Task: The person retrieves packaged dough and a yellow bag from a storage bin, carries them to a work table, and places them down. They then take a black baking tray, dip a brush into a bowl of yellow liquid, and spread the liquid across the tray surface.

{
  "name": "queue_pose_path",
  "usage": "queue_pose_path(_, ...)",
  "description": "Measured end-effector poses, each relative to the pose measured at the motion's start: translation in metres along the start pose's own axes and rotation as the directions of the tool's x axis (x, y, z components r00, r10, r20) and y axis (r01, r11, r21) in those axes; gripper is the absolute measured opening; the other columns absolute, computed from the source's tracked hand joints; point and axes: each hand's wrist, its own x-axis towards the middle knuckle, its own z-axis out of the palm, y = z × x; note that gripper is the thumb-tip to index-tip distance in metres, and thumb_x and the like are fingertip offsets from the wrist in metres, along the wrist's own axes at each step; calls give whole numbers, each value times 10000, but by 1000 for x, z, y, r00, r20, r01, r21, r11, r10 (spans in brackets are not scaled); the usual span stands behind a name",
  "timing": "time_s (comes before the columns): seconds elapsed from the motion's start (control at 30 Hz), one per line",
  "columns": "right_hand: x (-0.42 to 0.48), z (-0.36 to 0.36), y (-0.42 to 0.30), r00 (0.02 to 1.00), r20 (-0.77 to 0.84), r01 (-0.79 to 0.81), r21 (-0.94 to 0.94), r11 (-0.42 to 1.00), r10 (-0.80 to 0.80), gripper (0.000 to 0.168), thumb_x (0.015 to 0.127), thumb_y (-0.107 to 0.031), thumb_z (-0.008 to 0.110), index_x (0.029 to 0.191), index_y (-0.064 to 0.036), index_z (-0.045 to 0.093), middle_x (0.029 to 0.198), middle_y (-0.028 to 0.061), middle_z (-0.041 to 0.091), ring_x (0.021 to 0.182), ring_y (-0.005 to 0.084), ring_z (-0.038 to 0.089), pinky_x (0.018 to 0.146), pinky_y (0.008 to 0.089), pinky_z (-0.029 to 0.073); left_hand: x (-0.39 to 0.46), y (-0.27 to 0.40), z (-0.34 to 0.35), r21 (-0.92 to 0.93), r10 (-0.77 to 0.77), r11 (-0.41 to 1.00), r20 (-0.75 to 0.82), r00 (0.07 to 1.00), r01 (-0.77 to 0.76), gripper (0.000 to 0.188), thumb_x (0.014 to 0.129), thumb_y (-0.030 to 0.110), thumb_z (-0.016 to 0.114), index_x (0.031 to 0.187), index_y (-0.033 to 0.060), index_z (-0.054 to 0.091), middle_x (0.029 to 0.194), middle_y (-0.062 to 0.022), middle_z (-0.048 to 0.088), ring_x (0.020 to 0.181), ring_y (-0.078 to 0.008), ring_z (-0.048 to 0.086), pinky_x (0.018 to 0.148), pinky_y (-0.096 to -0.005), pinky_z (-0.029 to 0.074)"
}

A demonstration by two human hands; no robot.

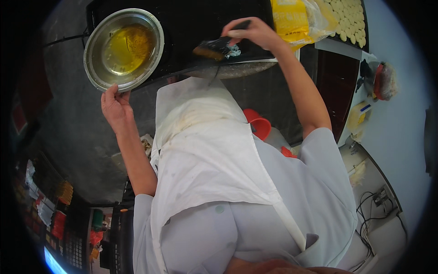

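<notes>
My right hand [255,32] grips the dark handle of a wide flat brush [212,49]. Its brown bristles hang just over or on a black baking tray [191,20]; contact cannot be made out. Pale wet streaks [234,49] show on the tray near the brush. My left hand [118,106] holds the near rim of a round stainless steel bowl [92,65], fingers under it. Yellow oil [126,51] pools at the bottom of the bowl, which overlaps the tray's left end.
A yellow printed plastic bag [291,24] lies at the tray's right end. Beyond it, a tray of pale dough pieces [349,20] sits at the upper right. A red bucket [258,125] stands below, near my right side. Cables [368,219] hang at the lower right.
</notes>
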Motion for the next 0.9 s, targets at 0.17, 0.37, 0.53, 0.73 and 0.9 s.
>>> queue_pose_path(0.17,24,-3,4,988,108,-96,-147,984,112,165,868,-174,650,969,-50,691,886,25,672,711,118,656,710,244,515,-9,0,7,7,-2,1000,40,999,1,139,820,-10,589,955,10,567,911,-83,629,816,-184,640,748,-353,577)
queue_pose_path(0.37,-25,-74,-7,967,6,-231,-388,892,253,118,864,-124,656,958,-63,694,862,11,669,692,107,648,656,232,506,-16,-4,7,-28,-22,999,6,1000,22,157,824,-11,586,979,8,567,919,-82,632,818,-179,639,725,-343,576)
queue_pose_path(0.53,-58,-60,-9,976,-201,-163,-427,890,82,122,874,-85,641,973,-23,677,906,14,668,766,116,646,735,255,522,-20,-4,15,-41,-26,999,-5,1000,26,161,821,-19,589,978,8,569,929,-82,633,828,-177,636,749,-350,568)
queue_pose_path(0.73,-71,-31,14,758,-423,163,-615,772,-497,183,809,-3,688,986,-48,687,959,78,694,868,174,666,799,270,519,-18,-5,11,-62,-17,998,23,1000,19,153,823,-20,590,972,9,579,929,-79,635,827,-175,637,765,-346,563)
queue_pose_path(0.9,-70,26,29,623,-420,41,-825,564,-660,150,795,-24,687,937,-66,665,914,101,662,839,277,654,729,319,519,-17,1,12,-17,-46,999,54,997,47,121,823,-13,593,941,11,583,906,-71,632,808,-169,636,751,-339,566)
